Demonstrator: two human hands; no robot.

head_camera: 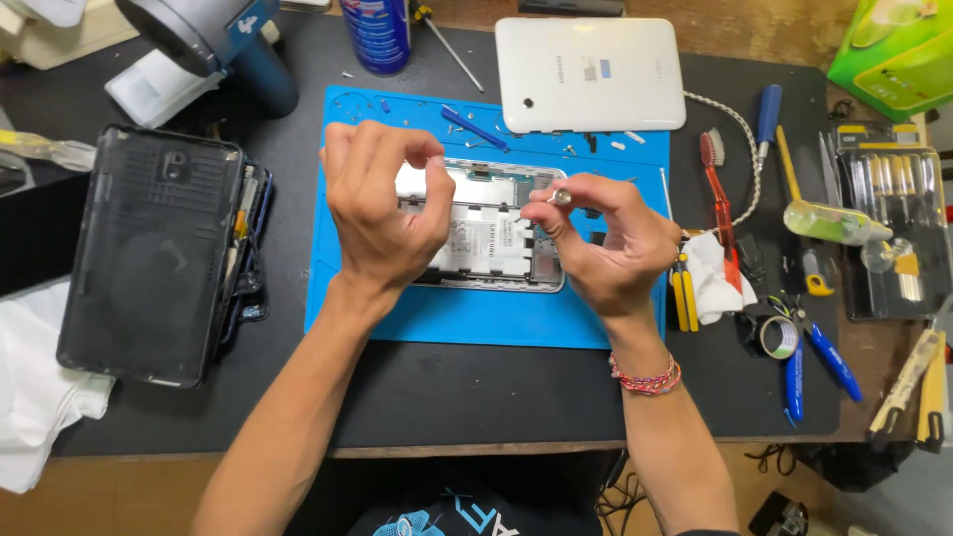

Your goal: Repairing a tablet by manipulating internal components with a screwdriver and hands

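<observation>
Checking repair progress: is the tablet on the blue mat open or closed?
Open: the tablet shows its battery, with no back cover on.

The opened tablet (pixel 486 233) lies in the middle of the mat (pixel 447 318), under both hands. Behind it, at the mat's far edge, lies a tablet back cover (pixel 591 74); left of the mat lies a dark case (pixel 149 253), right of it the pliers (pixel 809 342).

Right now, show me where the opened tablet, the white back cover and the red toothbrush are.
opened tablet (pixel 486 243): head view, on its exposed battery between the hands.
white back cover (pixel 591 74): head view, on the middle of its flat back.
red toothbrush (pixel 717 194): head view, on its handle.
</observation>
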